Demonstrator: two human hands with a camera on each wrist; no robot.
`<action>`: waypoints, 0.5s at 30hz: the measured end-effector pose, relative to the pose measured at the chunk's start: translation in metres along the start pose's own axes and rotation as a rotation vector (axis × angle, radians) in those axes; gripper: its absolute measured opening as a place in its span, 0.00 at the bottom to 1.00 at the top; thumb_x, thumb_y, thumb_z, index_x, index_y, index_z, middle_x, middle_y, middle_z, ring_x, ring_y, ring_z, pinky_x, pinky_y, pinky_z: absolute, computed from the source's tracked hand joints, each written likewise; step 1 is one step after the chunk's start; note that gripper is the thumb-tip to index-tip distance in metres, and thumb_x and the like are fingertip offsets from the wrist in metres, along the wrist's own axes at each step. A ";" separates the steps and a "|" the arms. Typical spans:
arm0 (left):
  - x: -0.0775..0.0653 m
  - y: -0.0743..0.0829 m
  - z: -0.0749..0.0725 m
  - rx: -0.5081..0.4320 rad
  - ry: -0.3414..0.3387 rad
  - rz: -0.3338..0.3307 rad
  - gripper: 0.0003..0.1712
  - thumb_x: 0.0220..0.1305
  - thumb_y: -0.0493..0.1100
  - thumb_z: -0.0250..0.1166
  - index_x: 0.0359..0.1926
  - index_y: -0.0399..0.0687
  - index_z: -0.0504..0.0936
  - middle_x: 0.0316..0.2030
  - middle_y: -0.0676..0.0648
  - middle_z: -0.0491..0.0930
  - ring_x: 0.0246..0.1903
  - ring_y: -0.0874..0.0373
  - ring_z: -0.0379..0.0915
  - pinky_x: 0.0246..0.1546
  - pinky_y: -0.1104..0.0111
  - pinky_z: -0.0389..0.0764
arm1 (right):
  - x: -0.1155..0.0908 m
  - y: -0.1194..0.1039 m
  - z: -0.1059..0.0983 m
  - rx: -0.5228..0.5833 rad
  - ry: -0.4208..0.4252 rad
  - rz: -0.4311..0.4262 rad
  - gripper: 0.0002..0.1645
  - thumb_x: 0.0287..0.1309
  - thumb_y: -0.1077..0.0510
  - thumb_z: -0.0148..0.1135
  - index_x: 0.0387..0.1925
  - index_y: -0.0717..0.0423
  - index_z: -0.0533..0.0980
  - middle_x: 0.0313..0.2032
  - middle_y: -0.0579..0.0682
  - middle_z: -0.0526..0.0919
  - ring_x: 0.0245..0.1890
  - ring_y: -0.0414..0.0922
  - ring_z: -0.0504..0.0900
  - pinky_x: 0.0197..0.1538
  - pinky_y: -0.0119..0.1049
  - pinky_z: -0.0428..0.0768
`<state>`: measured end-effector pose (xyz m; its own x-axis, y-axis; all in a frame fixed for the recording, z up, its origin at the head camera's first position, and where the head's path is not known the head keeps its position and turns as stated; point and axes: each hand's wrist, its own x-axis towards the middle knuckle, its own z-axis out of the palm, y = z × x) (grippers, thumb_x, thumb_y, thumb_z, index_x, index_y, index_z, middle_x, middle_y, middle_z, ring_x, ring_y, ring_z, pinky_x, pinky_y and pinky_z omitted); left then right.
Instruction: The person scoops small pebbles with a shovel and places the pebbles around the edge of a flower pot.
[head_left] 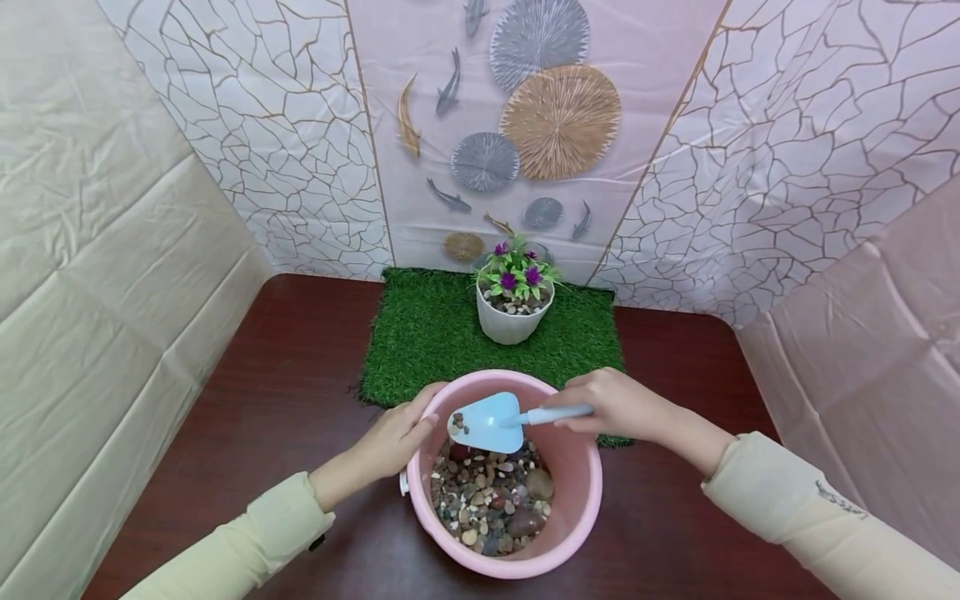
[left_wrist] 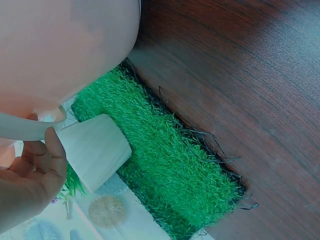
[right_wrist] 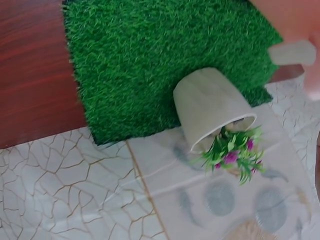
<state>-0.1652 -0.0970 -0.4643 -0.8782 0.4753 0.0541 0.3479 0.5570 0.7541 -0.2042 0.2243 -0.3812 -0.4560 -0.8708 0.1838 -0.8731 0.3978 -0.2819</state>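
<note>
A pink bucket (head_left: 579, 508) stands on the table with small mixed stones (head_left: 487, 500) covering its bottom. My left hand (head_left: 397, 433) grips the bucket's rim at its upper left; the left wrist view shows the curled fingers (left_wrist: 56, 145) at that edge. My right hand (head_left: 611, 404) holds a light blue trowel (head_left: 491, 423) by its grey-blue handle, above the bucket's opening. The blade points left, and a few brown pebbles (head_left: 459, 423) lie near its tip.
Behind the bucket, a white pot (head_left: 513, 325) with purple flowers and green leaves stands on a green grass mat (head_left: 427, 333). The dark red wooden table (head_left: 300, 358) spreads around them. Patterned cloth (head_left: 300, 125) hangs along the back.
</note>
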 end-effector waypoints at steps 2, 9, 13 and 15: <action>0.000 0.000 0.000 0.005 0.001 0.001 0.27 0.72 0.43 0.46 0.69 0.52 0.57 0.44 0.32 0.79 0.18 0.67 0.74 0.19 0.74 0.74 | -0.002 0.002 -0.004 0.001 0.007 0.018 0.14 0.48 0.60 0.69 0.40 0.54 0.84 0.27 0.44 0.84 0.22 0.31 0.76 0.27 0.23 0.74; 0.001 0.001 0.001 0.014 0.014 0.005 0.26 0.71 0.42 0.46 0.69 0.52 0.58 0.47 0.33 0.79 0.29 0.56 0.81 0.26 0.74 0.77 | -0.007 0.012 -0.016 -0.006 0.055 0.004 0.14 0.46 0.62 0.70 0.39 0.56 0.84 0.27 0.45 0.85 0.20 0.29 0.73 0.24 0.22 0.72; 0.001 0.001 0.001 0.027 0.023 0.011 0.26 0.71 0.41 0.46 0.69 0.51 0.58 0.48 0.34 0.79 0.33 0.53 0.82 0.31 0.71 0.78 | -0.010 0.018 -0.022 -0.009 0.100 -0.010 0.14 0.43 0.65 0.69 0.37 0.58 0.84 0.25 0.45 0.84 0.19 0.26 0.67 0.23 0.19 0.69; 0.001 0.002 0.000 0.037 0.029 0.014 0.26 0.70 0.41 0.46 0.69 0.50 0.59 0.49 0.34 0.79 0.35 0.51 0.82 0.33 0.68 0.79 | -0.012 0.021 -0.025 -0.006 0.119 -0.005 0.15 0.42 0.66 0.69 0.37 0.59 0.84 0.26 0.46 0.85 0.19 0.25 0.67 0.23 0.18 0.68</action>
<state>-0.1650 -0.0955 -0.4633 -0.8821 0.4635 0.0839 0.3718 0.5758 0.7282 -0.2211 0.2501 -0.3657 -0.4683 -0.8326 0.2959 -0.8764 0.3951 -0.2753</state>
